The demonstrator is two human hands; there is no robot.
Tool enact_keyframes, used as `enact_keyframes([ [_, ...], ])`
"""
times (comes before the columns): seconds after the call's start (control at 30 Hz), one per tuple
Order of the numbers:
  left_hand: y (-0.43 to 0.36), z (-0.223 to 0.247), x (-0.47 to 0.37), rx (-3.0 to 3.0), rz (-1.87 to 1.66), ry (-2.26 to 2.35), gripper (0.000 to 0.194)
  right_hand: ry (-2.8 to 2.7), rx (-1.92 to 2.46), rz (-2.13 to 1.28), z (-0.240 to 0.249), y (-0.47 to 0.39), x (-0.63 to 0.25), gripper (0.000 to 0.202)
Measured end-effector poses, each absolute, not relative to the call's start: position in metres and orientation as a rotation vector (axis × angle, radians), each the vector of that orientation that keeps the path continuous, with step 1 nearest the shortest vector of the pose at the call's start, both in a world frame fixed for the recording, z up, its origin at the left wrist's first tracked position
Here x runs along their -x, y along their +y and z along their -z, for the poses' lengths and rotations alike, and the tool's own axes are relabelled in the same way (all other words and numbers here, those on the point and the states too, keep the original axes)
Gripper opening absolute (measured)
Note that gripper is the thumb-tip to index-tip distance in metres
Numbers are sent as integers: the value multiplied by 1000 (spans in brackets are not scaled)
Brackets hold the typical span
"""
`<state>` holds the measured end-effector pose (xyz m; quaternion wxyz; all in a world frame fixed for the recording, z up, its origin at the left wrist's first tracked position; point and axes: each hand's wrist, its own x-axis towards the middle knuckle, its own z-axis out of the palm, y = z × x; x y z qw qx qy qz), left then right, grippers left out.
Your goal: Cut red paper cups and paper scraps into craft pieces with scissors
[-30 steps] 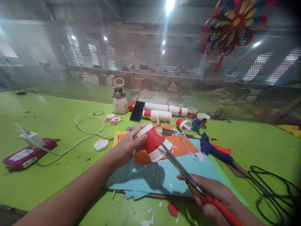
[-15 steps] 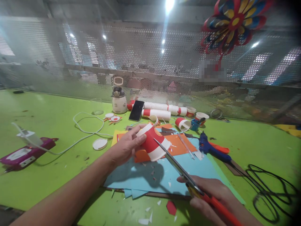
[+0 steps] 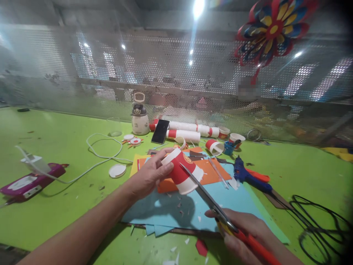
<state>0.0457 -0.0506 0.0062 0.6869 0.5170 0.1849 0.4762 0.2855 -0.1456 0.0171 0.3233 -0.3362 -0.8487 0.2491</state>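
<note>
My left hand (image 3: 153,170) grips a red and white paper cup (image 3: 180,173) by its side, thumb on the near face and fingers behind. The cup is tilted, held above sheets of coloured paper. In my right hand (image 3: 242,228) is a pair of scissors (image 3: 213,206) with red and yellow handles. Their long blades point up and left, with the tip over the red band of the cup. The blades look nearly closed; whether a part of the cup lies between them I cannot tell. Blue paper (image 3: 165,213) and orange paper (image 3: 217,171) lie below, with small white scraps.
A blue glue gun (image 3: 250,178) with a black cord lies at the right. Behind the papers are a phone (image 3: 160,131), white tubes (image 3: 184,135), a bottle (image 3: 140,123) and another paper cup (image 3: 214,146). At the left is a purple power strip (image 3: 33,180) with a white cable.
The cup has shifted slightly right and down in my left hand's hold. My right hand and the scissors have moved a little left, staying against the cup.
</note>
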Motion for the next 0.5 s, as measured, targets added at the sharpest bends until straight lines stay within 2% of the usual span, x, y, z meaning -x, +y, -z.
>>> enact_keyframes([
  [0.13,-50,-6,-44,-1178,-1063,411,51,-2222,942,-598,-21,-149,-283,40],
  [0.33,-49,-5,-45,-1204,-1055,405,44,-2219,1086,-562,-16,-153,-293,23],
  [0.5,-50,-7,-47,-1189,-1045,446,48,-2252,1140,-433,-11,-152,-297,23],
])
